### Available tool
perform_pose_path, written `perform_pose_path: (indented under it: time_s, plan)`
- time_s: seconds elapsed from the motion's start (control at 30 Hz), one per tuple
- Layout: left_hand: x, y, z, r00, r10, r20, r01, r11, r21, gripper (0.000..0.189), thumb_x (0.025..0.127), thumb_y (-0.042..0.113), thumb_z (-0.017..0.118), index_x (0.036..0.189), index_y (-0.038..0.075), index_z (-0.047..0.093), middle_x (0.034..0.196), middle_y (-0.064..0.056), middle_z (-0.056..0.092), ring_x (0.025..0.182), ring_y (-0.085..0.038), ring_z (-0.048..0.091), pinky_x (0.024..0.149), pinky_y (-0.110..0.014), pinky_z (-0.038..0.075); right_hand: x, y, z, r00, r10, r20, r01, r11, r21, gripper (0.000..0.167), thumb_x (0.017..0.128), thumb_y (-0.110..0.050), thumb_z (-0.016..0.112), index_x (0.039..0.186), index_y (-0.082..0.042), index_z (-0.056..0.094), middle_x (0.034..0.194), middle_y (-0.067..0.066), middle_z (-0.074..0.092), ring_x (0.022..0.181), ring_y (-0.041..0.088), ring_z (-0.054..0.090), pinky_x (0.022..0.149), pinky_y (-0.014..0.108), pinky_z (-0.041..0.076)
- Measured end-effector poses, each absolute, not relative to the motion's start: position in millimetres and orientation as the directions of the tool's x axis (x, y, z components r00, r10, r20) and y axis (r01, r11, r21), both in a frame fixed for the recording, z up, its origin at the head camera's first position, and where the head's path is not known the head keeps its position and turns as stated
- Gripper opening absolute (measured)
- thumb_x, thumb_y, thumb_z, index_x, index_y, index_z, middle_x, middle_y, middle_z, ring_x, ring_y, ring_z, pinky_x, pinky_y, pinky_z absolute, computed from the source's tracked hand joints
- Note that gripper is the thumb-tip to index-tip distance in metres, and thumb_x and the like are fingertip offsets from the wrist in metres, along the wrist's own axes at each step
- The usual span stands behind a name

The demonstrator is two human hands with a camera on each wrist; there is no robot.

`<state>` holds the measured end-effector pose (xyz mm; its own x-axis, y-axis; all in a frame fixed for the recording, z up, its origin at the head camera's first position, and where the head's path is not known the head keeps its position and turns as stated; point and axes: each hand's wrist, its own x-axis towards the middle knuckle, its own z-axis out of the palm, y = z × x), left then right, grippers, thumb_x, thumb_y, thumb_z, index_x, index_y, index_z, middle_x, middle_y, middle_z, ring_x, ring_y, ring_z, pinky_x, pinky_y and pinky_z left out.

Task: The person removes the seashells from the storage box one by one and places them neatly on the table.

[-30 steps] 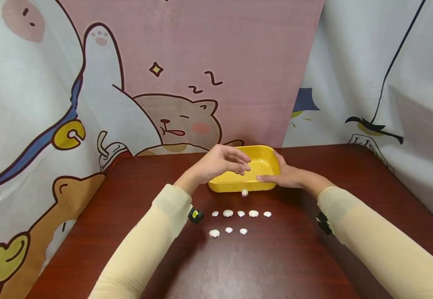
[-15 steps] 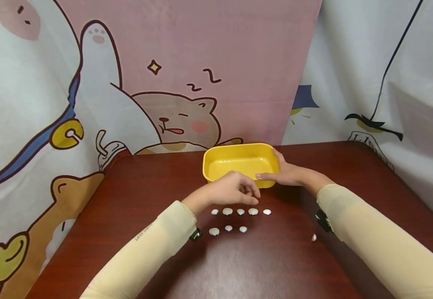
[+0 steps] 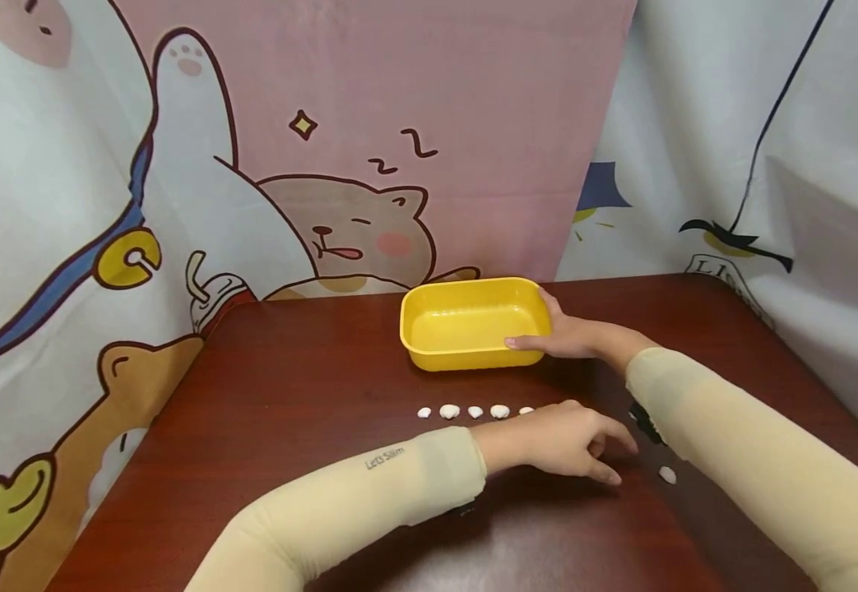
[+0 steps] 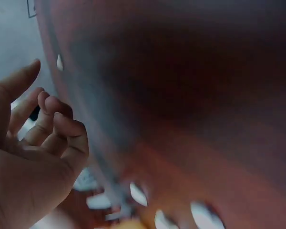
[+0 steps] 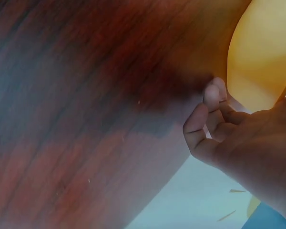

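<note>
My left hand (image 3: 572, 440) reaches across to the right over the table, fingers loosely bent, thumb apart, nothing held. Just beyond its fingertips a loose white seashell (image 3: 667, 474) lies near the right sleeve; the left wrist view also shows this seashell (image 4: 60, 62). My right hand (image 3: 565, 329) grips the right end of a yellow plastic tub (image 3: 466, 359), thumb over the front rim. The tub's visible inside is bare. In front of it runs a row of several seashells (image 3: 475, 412), the rightmost partly behind the left wrist. The left forearm covers the spot of a nearer row.
The dark red wooden table (image 3: 310, 370) ends at a cartoon-printed cloth (image 3: 510, 148) hung behind and at both sides. Both sleeved forearms lie over the table's front part, the left one crossing low before the shell row.
A seashell dropped from below my left hand and ended up to the right, near the right sleeve. My left hand moved from over the tub down and rightward after it. The right hand stays put.
</note>
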<state>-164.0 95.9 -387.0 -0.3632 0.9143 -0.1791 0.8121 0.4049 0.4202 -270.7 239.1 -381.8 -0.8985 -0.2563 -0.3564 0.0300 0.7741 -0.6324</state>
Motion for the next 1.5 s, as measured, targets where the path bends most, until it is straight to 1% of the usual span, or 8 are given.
perform_pose_path:
  time_s: [0.23, 0.33, 0.4, 0.47, 0.67, 0.77, 1.13, 1.5]
  plan:
    - [-155, 131, -398, -0.419, 0.871, -0.257, 0.800, 0.488, 0.349, 0.046, 0.098, 0.048, 0.075, 0.142, 0.043, 0.065, 0.086, 0.019, 0.065, 0.077, 0.007, 0.057, 0.068, -0.011, 0.046, -273, 236, -379, -0.886, -0.265, -0.381, 0.034, 0.781, -0.624, 0.139, 0.089, -0.075, 0.069, 0.164, -0.013, -0.030, 0.163, 0.030, 0.013, 0.147, 0.046, 0.032, 0.128, 0.068, 0.024]
    - [-152, 143, -399, -0.427, 0.850, -0.307, 0.812, 0.510, 0.284, 0.047, 0.100, 0.050, 0.071, 0.145, 0.053, 0.059, 0.112, 0.027, 0.072, 0.097, 0.013, 0.062, 0.080, -0.012, 0.050, -274, 237, -380, -0.885, -0.265, -0.382, 0.034, 0.781, -0.623, 0.139, 0.088, -0.075, 0.069, 0.164, -0.014, -0.030, 0.162, 0.029, 0.014, 0.147, 0.046, 0.032, 0.128, 0.068, 0.023]
    - [-150, 148, -400, -0.421, 0.848, -0.323, 0.828, 0.505, 0.246, 0.047, 0.102, 0.049, 0.069, 0.146, 0.057, 0.056, 0.130, 0.033, 0.067, 0.112, 0.015, 0.061, 0.088, -0.015, 0.052, -273, 237, -380, -0.885, -0.271, -0.378, 0.032, 0.776, -0.630, 0.138, 0.088, -0.074, 0.070, 0.164, -0.014, -0.029, 0.162, 0.029, 0.014, 0.147, 0.045, 0.032, 0.129, 0.068, 0.023]
    - [-147, 150, -400, -0.425, 0.847, -0.319, 0.841, 0.500, 0.208, 0.043, 0.104, 0.047, 0.067, 0.144, 0.059, 0.057, 0.136, 0.041, 0.060, 0.120, 0.016, 0.059, 0.092, -0.016, 0.053, -273, 237, -380, -0.885, -0.272, -0.378, 0.035, 0.770, -0.637, 0.138, 0.089, -0.073, 0.070, 0.164, -0.014, -0.029, 0.162, 0.029, 0.013, 0.147, 0.045, 0.031, 0.129, 0.067, 0.023]
    - [-144, 136, -402, -0.432, 0.883, -0.182, 0.885, 0.454, 0.102, 0.024, 0.104, 0.037, 0.069, 0.124, 0.049, 0.075, 0.118, 0.032, 0.071, 0.104, 0.013, 0.065, 0.079, -0.016, 0.055, -270, 237, -379, -0.885, -0.272, -0.378, 0.040, 0.764, -0.644, 0.138, 0.089, -0.073, 0.070, 0.165, -0.013, -0.027, 0.163, 0.029, 0.011, 0.146, 0.045, 0.031, 0.129, 0.067, 0.024]
    - [-146, 120, -402, -0.429, 0.894, -0.132, 0.891, 0.443, 0.102, 0.017, 0.102, 0.038, 0.072, 0.116, 0.045, 0.079, 0.111, 0.029, 0.071, 0.099, 0.011, 0.065, 0.076, -0.017, 0.055, -269, 238, -379, -0.884, -0.271, -0.380, 0.039, 0.768, -0.639, 0.137, 0.089, -0.073, 0.069, 0.165, -0.012, -0.028, 0.164, 0.029, 0.009, 0.147, 0.046, 0.031, 0.129, 0.067, 0.023]
    - [-151, 60, -404, -0.477, 0.877, -0.053, 0.868, 0.480, 0.130, 0.009, 0.098, 0.047, 0.077, 0.097, 0.040, 0.082, 0.092, 0.027, 0.071, 0.085, 0.010, 0.062, 0.066, -0.018, 0.051, -269, 242, -380, -0.883, -0.268, -0.384, 0.031, 0.785, -0.618, 0.137, 0.090, -0.074, 0.067, 0.164, -0.013, -0.030, 0.167, 0.031, 0.004, 0.151, 0.047, 0.028, 0.128, 0.068, 0.023]
    - [-159, 15, -402, -0.590, 0.808, 0.015, 0.804, 0.585, 0.104, 0.009, 0.092, 0.045, 0.083, 0.088, 0.037, 0.082, 0.089, 0.022, 0.072, 0.084, 0.000, 0.069, 0.063, -0.027, 0.053, -271, 241, -380, -0.886, -0.273, -0.375, 0.031, 0.772, -0.635, 0.138, 0.089, -0.074, 0.069, 0.164, -0.015, -0.030, 0.168, 0.030, 0.003, 0.151, 0.046, 0.028, 0.128, 0.068, 0.023]
